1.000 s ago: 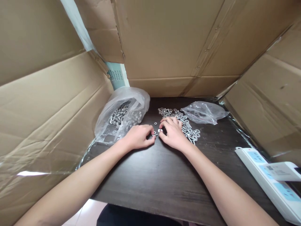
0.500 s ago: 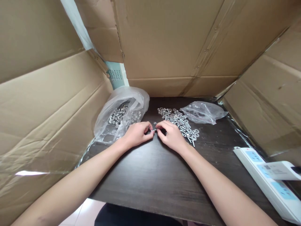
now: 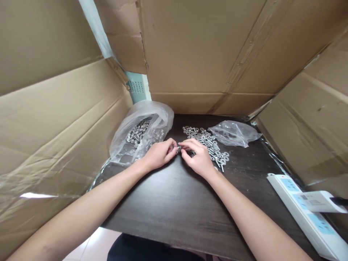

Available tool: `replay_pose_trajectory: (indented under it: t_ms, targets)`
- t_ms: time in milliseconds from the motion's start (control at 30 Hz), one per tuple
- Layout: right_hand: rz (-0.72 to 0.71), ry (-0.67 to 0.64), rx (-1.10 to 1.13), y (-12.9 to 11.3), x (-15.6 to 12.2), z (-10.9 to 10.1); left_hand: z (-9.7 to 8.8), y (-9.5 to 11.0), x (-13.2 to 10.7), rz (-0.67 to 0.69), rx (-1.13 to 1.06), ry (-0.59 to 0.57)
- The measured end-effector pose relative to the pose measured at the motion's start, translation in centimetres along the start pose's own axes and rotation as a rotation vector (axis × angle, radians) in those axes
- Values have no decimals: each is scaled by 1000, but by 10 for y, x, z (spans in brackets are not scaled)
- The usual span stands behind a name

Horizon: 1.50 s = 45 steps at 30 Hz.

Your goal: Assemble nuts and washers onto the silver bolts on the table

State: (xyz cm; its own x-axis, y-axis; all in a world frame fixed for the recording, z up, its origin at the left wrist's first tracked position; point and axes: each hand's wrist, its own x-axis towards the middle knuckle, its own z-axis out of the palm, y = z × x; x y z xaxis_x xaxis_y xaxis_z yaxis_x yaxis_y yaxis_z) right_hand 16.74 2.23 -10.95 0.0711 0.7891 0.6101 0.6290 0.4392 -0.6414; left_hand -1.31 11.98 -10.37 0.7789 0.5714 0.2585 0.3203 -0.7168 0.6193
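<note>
My left hand [image 3: 158,154] and my right hand [image 3: 198,156] meet fingertip to fingertip just above the dark table [image 3: 174,203]. Between them both hands pinch a small metal bolt [image 3: 178,147]; whether a washer or nut is on it is too small to tell. Just right of my right hand lies a loose pile of bolts and washers [image 3: 210,145]. A clear plastic bag of metal fasteners [image 3: 140,132] sits open beside my left hand.
A crumpled clear bag [image 3: 235,132] lies at the back right of the table. A white power strip [image 3: 304,206] lies along the right edge with a white adapter [image 3: 322,201] on it. Cardboard sheets [image 3: 206,50] wall in the table on three sides.
My hands lifted off the table and drew together, my right hand bringing a small piece from the pile to the bolt in my left. The view shifted slightly.
</note>
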Motion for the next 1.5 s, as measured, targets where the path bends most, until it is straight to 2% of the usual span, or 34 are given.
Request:
replay_pose_trajectory:
  t_ms: [233,333,400,467,567,667,767,933,1200,1500]
  targets:
    - [31,-65,-71,-2,-1,0,-1,2,0,25,-21,9]
    - [-13,-84,-223,-1,-1,-2,-1,1,1,-2,-45,140]
    - [-38,-159,-360,-2,-1,-3,0,0,2,-19,-59,236]
    - [-45,-262,-464,-3,-1,-3,1,-1,3,-19,-73,278]
    - [-42,-360,-527,-4,-2,-2,3,-3,4,9,-93,267]
    - [-49,-379,-526,-3,-3,-1,4,-4,4,25,-98,245]
    - [-31,-348,-472,0,-3,-1,3,-3,4,29,-96,226]
    - [45,-215,-345,2,-1,-3,1,-3,3,45,-86,164]
    - [3,-341,-507,-4,-3,-5,2,-2,4,50,-89,163]
    - [46,-264,-405,6,-3,-2,1,0,2,50,-100,127]
